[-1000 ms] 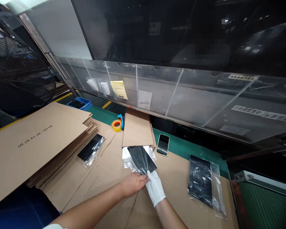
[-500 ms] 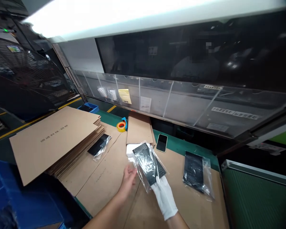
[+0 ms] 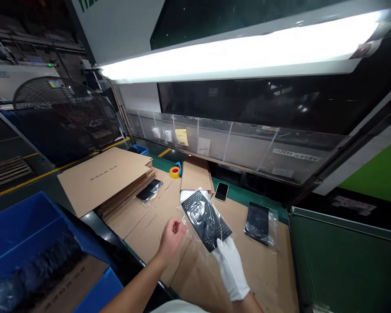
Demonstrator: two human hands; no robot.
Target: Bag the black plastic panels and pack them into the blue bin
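My right hand (image 3: 230,265), in a white glove, grips the lower end of a flat black panel with rows of small slots (image 3: 205,217). A clear plastic bag encloses the panel, which is tilted above the table. Beside the bag's left edge is my bare left hand (image 3: 172,237), its fingers curled and closed; whether they pinch the clear film I cannot make out. On the right of the table lies a bagged black piece (image 3: 258,224). Another bagged black piece (image 3: 150,190) rests by the cardboard stack on the left.
Flat cardboard sheets (image 3: 106,174) are stacked at the left. Beyond my hands are a brown cardboard piece (image 3: 195,171), a yellow tape roll (image 3: 174,172) and a phone (image 3: 221,191). A blue bin (image 3: 26,221) stands lower left. Clear pockets (image 3: 215,141) run along the back under a lamp (image 3: 247,56).
The head view has tilted up, showing more of the lamp and the blue bin. My left hand's fingers have curled in more; my right hand keeps hold of the bagged panel.
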